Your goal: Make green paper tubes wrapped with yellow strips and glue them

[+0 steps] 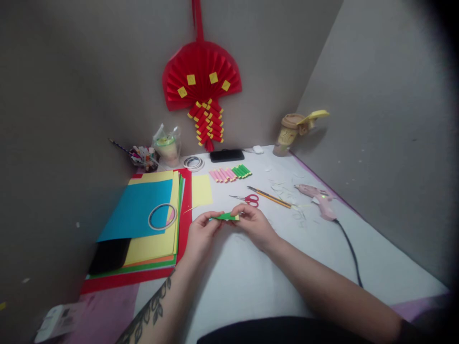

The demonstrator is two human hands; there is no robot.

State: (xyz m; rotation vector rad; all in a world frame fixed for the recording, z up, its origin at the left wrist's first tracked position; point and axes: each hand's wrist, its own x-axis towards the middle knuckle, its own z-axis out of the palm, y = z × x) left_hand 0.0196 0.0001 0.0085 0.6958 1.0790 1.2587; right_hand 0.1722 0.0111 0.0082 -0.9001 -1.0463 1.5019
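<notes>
Between my two hands, just above the white table, is a small green paper piece [225,217] with a pale yellow end at its right. My left hand [205,231] pinches its left end, and my right hand [253,222] pinches the right end. Just beyond my right hand lie red-handled scissors [252,199]. Farther back sits a row of finished-looking paper rolls, pink ones [223,175] on the left and green ones [242,171] on the right, with yellow ends. A yellow paper sheet [202,189] lies left of them.
At left, coloured paper sheets [139,205] are stacked with a tape roll [162,217] on top. A pencil [274,198], paper scraps and a pink glue gun [319,198] with its cord lie at right. A phone [227,155], cups and a red fan decoration [202,71] are at the back.
</notes>
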